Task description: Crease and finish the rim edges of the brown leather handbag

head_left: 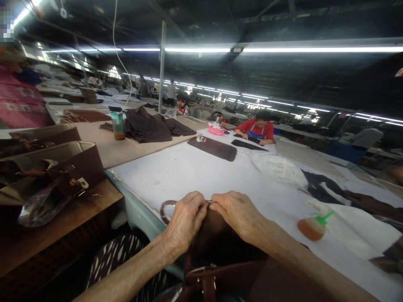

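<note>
A dark brown handbag [239,272] stands at the table's near edge in front of me, its top open and its inside dark. My left hand [187,222] is closed, thumb and fingers pinching the far rim of the bag. Close beside it, my right hand [237,214] pinches the same rim, and the fingertips of both hands nearly meet. A brown curved handle [165,212] shows just left of my left hand. The bag's near side carries a strap [208,287] with metal fittings.
Brown handbags [85,163] stand on a wooden surface at left. A bottle of amber liquid with a green spout [311,227] lies right on the white table [151,167]. Beyond are a brown panel [214,149], a plastic bag [277,167], a jar [118,126] and a co-worker in red [267,130].
</note>
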`<action>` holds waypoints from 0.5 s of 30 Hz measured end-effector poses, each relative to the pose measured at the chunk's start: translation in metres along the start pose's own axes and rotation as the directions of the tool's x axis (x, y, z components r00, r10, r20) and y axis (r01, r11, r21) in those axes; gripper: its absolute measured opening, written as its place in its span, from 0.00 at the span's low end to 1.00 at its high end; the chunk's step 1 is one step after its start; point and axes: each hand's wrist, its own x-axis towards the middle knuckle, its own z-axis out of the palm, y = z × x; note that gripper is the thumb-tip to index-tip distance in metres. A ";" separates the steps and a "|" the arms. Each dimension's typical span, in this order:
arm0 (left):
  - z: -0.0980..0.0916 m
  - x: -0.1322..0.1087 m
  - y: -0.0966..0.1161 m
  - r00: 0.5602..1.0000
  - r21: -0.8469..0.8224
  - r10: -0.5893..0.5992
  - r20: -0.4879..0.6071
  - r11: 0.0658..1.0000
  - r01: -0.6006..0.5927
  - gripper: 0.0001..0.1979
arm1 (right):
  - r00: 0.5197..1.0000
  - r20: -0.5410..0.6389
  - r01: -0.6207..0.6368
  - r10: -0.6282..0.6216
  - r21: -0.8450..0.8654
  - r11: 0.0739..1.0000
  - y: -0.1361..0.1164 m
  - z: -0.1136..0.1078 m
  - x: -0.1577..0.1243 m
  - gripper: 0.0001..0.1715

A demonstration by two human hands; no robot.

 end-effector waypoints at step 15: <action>-0.037 -0.004 -0.005 0.954 -0.354 -0.284 0.098 0.886 0.300 0.11 | 1.000 -0.004 0.012 -0.012 0.271 0.962 0.000 0.000 -0.001 0.15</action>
